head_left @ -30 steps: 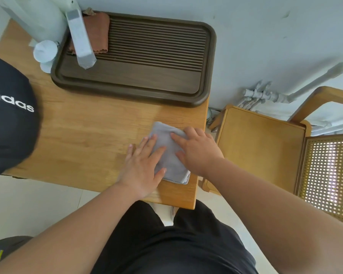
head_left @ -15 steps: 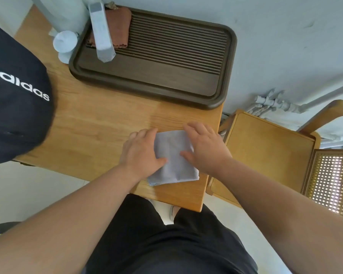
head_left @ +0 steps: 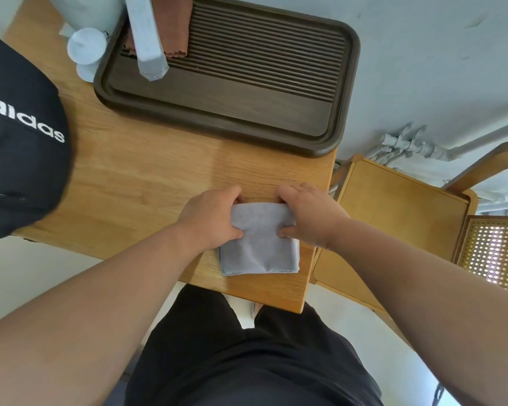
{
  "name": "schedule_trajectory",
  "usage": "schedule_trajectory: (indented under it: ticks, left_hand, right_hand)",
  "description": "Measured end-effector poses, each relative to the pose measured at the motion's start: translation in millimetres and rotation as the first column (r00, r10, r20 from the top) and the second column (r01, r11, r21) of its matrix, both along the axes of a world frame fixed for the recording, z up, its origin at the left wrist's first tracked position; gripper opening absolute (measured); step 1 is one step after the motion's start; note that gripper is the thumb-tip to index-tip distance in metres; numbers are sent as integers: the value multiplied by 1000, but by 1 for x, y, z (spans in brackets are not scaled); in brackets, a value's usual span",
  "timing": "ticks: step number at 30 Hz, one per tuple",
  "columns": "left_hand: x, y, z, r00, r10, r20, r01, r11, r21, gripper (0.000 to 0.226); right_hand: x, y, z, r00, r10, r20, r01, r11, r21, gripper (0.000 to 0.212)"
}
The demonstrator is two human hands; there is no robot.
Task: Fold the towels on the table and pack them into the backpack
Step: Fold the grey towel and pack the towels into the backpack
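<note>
Towel [head_left: 258,250] lies folded at near-right corner of table [head_left: 159,186]. Left hand [head_left: 208,218] and right hand [head_left: 308,215] each pinch a far corner, thumbs on top. Risk: an uneven pull skews the fold or drags it off the near edge. Backpack [head_left: 18,136] sits left, well apart.

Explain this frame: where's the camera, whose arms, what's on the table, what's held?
No machine here: a person works bare-handed, and the single camera sits on their head, looking down at their own arms. The left hand and right hand each have a grip on the far edge of a folded grey towel, thumbs on top; it lies near the front edge of the wooden table. Further back is a dark slatted tray with a brown cloth on it. The black bag at the left is probably the backpack.
</note>
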State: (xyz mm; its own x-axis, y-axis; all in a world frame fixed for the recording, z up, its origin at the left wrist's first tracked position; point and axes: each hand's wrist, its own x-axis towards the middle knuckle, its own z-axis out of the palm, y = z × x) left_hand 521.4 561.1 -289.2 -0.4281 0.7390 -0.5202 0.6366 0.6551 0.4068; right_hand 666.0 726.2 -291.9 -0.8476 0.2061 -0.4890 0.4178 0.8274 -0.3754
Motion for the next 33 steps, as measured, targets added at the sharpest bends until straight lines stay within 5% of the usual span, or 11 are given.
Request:
schedule_trajectory:
  ticks: [5,9,12,19,27,33]
  left_hand:
    - [6,1,-1,967,-75,-243,97,992,81,17]
    - [12,0,-4,896,-69,-439,177,961,210,36]
    - [17,-3,-2,851,-48,-524,234,926,296,20]
    - [49,-22,-8,871,-226,-436,306,944,122,79]
    - [53,-51,-28,802,-436,-408,436,895,-99,104]
    - [40,-52,-29,804,-506,-313,490,861,-133,105]
  right_hand:
    - [3,-5,5,999,-12,50,12,1000,2,97]
    - [-2,-4,3,996,-79,-45,79,997,-9,53]
    - [-2,-5,-2,973,-124,-195,139,988,68,26]
    - [22,-19,-24,845,-49,-533,157,974,160,34]
    - [66,-24,-35,890,225,-397,-122,955,270,54]
    - [36,-40,-13,898,1,-441,80,983,166,27]
